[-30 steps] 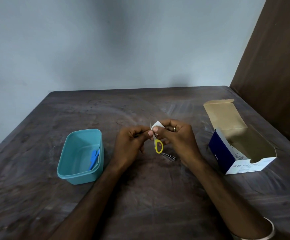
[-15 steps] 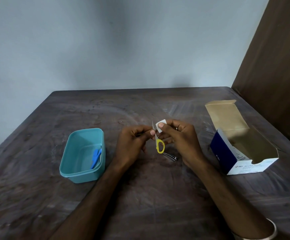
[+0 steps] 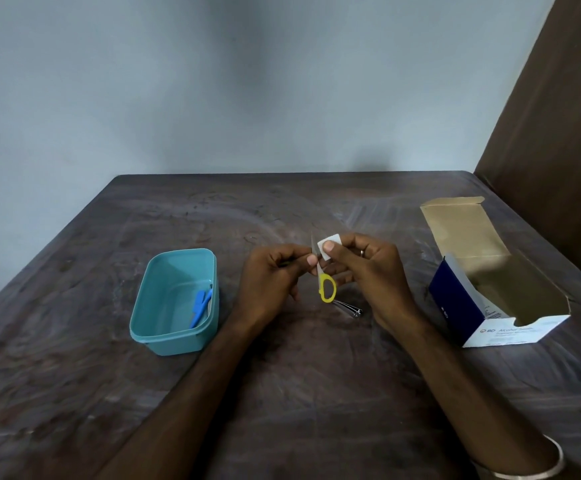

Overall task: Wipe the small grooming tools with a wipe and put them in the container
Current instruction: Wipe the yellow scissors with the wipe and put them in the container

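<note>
Above the middle of a dark worktop (image 3: 282, 393), the left hand (image 3: 268, 282) pinches a small pair of scissors (image 3: 322, 271), its long axis near upright: blade tips up and away, yellow finger loop hanging toward the person. The right hand (image 3: 368, 271) presses a white wipe (image 3: 328, 245) against the blades with thumb and fingers closed. A metal nail clipper (image 3: 349, 309) lies just beneath. The teal container (image 3: 164, 327), left, holds a blue tool (image 3: 200, 306); an open box (image 3: 496, 289) sits right.
</note>
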A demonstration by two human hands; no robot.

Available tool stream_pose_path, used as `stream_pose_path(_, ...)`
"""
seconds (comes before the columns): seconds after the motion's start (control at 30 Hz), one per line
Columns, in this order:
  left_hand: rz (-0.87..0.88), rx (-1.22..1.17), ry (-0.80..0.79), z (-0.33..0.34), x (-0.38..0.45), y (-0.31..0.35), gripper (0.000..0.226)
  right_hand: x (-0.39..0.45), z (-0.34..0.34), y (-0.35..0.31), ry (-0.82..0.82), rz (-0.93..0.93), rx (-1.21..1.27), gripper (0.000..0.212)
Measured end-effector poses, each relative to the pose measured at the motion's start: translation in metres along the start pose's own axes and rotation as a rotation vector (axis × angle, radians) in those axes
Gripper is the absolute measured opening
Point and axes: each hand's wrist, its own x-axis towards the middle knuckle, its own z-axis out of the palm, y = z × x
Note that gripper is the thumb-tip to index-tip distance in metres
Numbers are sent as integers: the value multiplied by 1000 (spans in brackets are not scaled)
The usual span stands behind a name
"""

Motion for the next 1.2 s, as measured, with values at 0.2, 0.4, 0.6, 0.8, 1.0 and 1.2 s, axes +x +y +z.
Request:
stream_pose_path(0.2,2,-7,15,-1,0,-3,13,-2,-1,-1,-27,-7,-9,5)
stream_pose_path(0.4,-13,-20,16,-1,0,-2,14,-2,1,-1,-27,-12,-33,10)
stream_pose_path(0.6,-21,-28,14,-1,0,-3,11,-2,-2,-3,-50,-12,-27,12)
stream_pose_path(0.8,-101,-168,33,1,0,-1,15,-2,0,-5,14,-3,-21,4)
stream_pose_path(1.0,-23,-143,48,2,-2,2,26,-2,-1,-9,58,52,66,6)
stream_pose_path(1.2,541,527,41,-1,-2,-8,34,-3,-3,-10,-2,167,169,7)
